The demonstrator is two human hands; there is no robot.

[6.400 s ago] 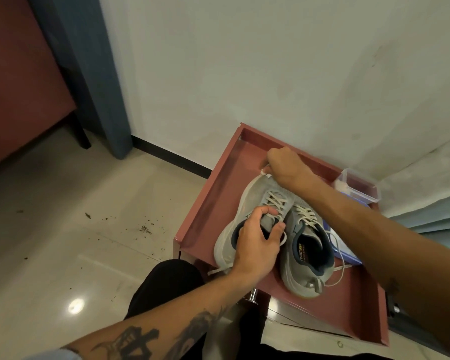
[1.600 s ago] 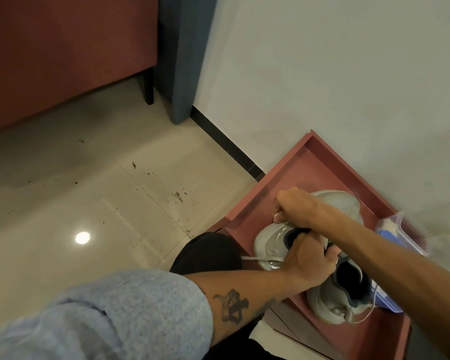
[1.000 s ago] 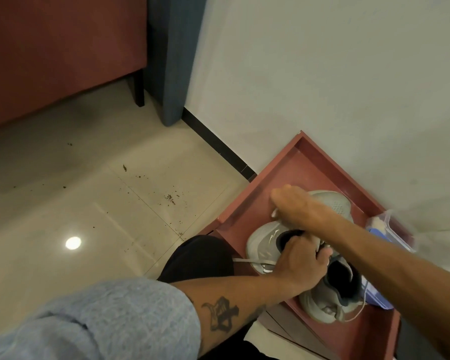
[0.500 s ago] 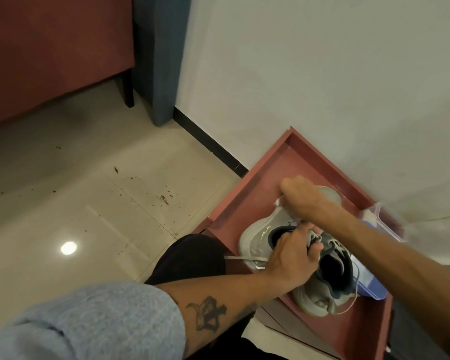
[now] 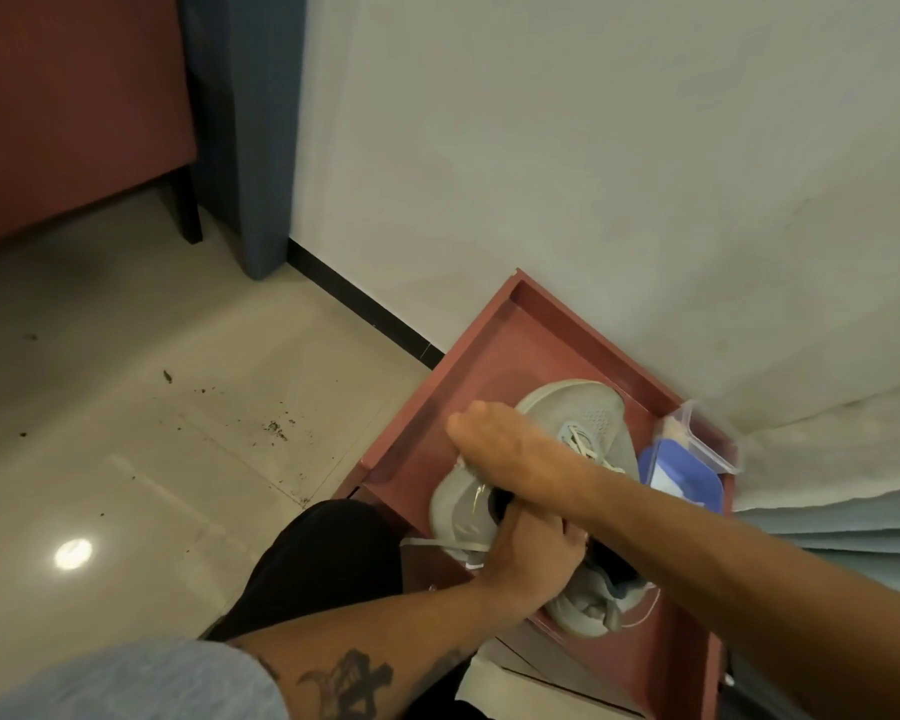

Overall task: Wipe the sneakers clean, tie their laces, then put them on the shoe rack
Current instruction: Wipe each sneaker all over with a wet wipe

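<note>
While we tie: both of our hands work at the mouths of the grey sneakers, so we judge lacing to be the step in hand.
Sneakers: the pair lies side by side, about mid-shelf on the top of the red shoe rack. One toe points to the wall-side edge and one heel lies toward the near edge.
Right side: our right grip crosses over the sneakers with its fingers curled under, away from us. A thin strand rises to its underside, but we cannot tell whether it pinches it.
Left side: our left grip sits at a sneaker's mouth, partly under the right forearm. Its fingers are curled in, closed on a strand of the laces as far as we can judge.
Loose lace end: it runs out from under the left grip, past the rack's near-left edge toward our knee.
Plastic box: clear with a blue lid, at the right end of the wall-side edge, just beside the sneakers.
Done: the sneakers already sit on the rack. We see no cloth and cannot tell whether they are wiped.
Left to do: we see no finished bow, so by our judgement both knots remain, and then setting the pair straight.
Floor: dark crumbs lie on the tiles to the left of the rack.
</note>
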